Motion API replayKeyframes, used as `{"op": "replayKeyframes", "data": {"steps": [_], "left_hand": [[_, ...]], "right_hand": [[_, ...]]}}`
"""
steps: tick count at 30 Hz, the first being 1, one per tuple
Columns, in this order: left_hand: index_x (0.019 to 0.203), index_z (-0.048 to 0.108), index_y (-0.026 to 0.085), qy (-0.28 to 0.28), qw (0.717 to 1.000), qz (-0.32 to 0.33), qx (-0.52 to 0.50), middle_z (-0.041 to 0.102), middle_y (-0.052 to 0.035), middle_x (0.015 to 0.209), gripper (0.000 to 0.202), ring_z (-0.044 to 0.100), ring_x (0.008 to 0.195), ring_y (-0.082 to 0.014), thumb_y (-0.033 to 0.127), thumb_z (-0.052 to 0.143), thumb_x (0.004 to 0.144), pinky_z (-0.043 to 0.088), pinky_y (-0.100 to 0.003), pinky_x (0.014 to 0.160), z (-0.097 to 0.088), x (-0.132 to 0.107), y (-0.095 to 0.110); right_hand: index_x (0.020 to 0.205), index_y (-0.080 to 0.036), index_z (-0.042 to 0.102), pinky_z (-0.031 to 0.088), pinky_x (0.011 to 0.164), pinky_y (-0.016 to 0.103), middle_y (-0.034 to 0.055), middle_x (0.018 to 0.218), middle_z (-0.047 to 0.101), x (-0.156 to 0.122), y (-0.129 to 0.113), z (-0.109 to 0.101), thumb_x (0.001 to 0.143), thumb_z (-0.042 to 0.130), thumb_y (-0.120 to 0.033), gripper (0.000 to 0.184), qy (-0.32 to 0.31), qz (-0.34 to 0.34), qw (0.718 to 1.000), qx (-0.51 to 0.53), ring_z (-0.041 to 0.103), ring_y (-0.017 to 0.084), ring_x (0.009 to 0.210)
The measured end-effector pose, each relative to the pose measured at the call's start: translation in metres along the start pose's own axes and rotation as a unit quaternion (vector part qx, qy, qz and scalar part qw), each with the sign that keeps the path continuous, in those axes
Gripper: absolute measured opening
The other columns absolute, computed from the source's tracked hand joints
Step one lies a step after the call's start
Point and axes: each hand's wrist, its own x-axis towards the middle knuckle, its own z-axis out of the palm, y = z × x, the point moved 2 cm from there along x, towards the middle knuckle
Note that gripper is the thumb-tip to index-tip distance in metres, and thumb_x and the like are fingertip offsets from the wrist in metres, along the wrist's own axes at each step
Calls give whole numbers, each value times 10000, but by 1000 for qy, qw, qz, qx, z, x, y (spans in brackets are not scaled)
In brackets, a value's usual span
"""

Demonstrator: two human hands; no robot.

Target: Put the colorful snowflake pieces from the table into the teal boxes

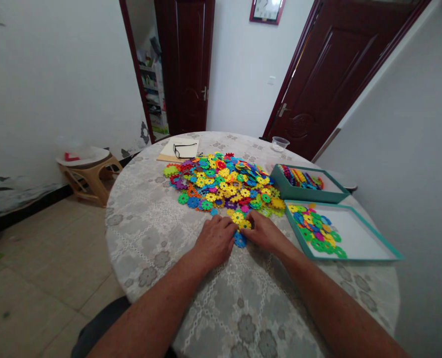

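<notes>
On the patterned tablecloth, my left hand (216, 238) rests with its fingers curled together, their tips beside a blue notched plastic disc (239, 240). What those fingers hold, if anything, is hidden. Opposite it, my right hand (264, 230) pinches the edge of a yellow notched disc (245, 224) between thumb and fingers. Another yellow disc (237, 217) lies just beyond, touching or overlapping it. Whether the blue and yellow discs are joined, I cannot tell. Right behind both hands spreads a big heap of multicoloured notched discs (224, 186).
A teal-edged tray (366, 233) holds loose discs at the right. Behind it, a teal box (299, 191) contains rows of coloured pieces. Glasses (183, 150) lie on a notepad (167, 150) at the back left. A clear plastic bowl (280, 144) stands near the far edge.
</notes>
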Motion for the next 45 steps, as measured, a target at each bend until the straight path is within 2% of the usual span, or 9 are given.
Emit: {"op": "replayKeyframes", "data": {"steps": [10,18,25,29,33,36,38,41,45], "left_hand": [[1184,646,220,10,1000,6,11,649,-109,1262,234,518,1179,-309,258,572,966,453,-475,974,6,-1,-3],[1159,658,204,13,1000,-6,-3,641,-109,1221,239,535,1172,-282,279,644,932,444,-439,1041,5,-1,-7],[1209,661,192,7,999,-42,0,626,-125,1244,318,541,1149,-291,279,646,904,455,-435,1031,-7,-10,-16],[1188,677,195,-19,998,-52,7,628,-130,1216,301,556,1134,-296,294,638,906,455,-444,1026,-14,-10,-18],[1157,687,189,-42,997,-61,5,644,-128,1162,260,585,1104,-286,261,603,922,464,-425,994,-16,-7,-19],[1169,676,181,-47,996,-70,-6,658,-132,1148,269,606,1082,-286,251,605,919,471,-409,958,-14,-5,-21],[1204,661,180,-40,996,-83,-21,669,-131,1145,308,617,1072,-284,252,627,906,474,-397,939,-12,-3,-23],[1193,666,194,-39,994,-90,-38,682,-118,1127,313,629,1063,-280,242,647,884,470,-382,928,-7,-1,-26],[1129,684,193,-30,994,-101,-29,656,-118,1113,258,606,1095,-282,269,648,885,460,-377,943,-5,-1,-27]], "right_hand": [[955,-224,576,386,710,269,-13,872,657,-5,-17,0,900,610,-270,79,-35,-80,993,74,585,175,811],[861,-198,605,374,768,284,50,890,674,-1,-15,2,914,551,-217,78,12,-69,997,-30,586,196,858],[919,-204,638,357,691,282,60,862,689,-12,14,-77,963,518,-342,188,41,-5,989,-141,615,209,804],[975,-185,663,369,688,314,133,943,728,-27,62,-121,979,505,-363,239,61,117,949,-286,652,247,832],[1070,-162,699,419,717,362,195,1048,723,-38,97,-138,989,491,-391,320,104,225,908,-337,680,314,918],[1163,-134,691,464,853,391,216,1155,692,-34,89,-131,979,529,-351,328,170,176,915,-319,655,329,1071],[1157,-140,688,466,913,373,183,1152,696,-28,69,-115,973,547,-311,288,174,100,946,-256,647,293,1081],[1078,-185,695,478,846,309,98,1059,717,-22,32,-76,965,577,-296,198,61,-10,993,-101,659,218,938],[1126,-185,683,461,873,318,103,1106,697,-23,-2,-29,940,652,-343,246,-34,-77,995,-57,638,229,999]]}}
